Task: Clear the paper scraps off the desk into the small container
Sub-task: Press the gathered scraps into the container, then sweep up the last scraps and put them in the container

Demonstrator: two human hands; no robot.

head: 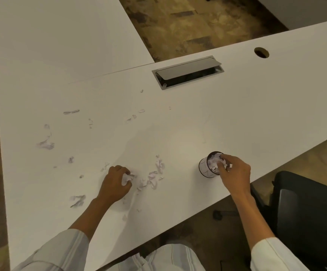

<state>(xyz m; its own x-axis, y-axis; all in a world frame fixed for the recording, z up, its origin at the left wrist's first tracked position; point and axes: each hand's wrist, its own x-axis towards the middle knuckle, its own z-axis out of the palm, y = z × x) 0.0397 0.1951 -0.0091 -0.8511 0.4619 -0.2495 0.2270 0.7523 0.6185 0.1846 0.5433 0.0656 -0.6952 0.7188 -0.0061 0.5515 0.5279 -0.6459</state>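
Observation:
A small round container (pixel 204 168) with a dark rim stands near the desk's front edge, filled with white paper scraps. My right hand (pixel 235 173) is over its right side, fingertips pinching scraps at the opening. My left hand (pixel 116 182) rests on the white desk (pixel 237 114) to the left, fingers closed around a crumpled wad of paper (pixel 127 178). A cluster of torn scraps (pixel 154 175) lies just right of that hand. More scraps lie scattered farther left (pixel 46 144) and toward the desk's middle (pixel 132 116).
A metal cable hatch (pixel 187 72) with a raised lid is set in the desk at the back, and a round cable hole (pixel 261 52) lies to its right. A black chair (pixel 305 210) stands at the right, beyond the desk's front edge.

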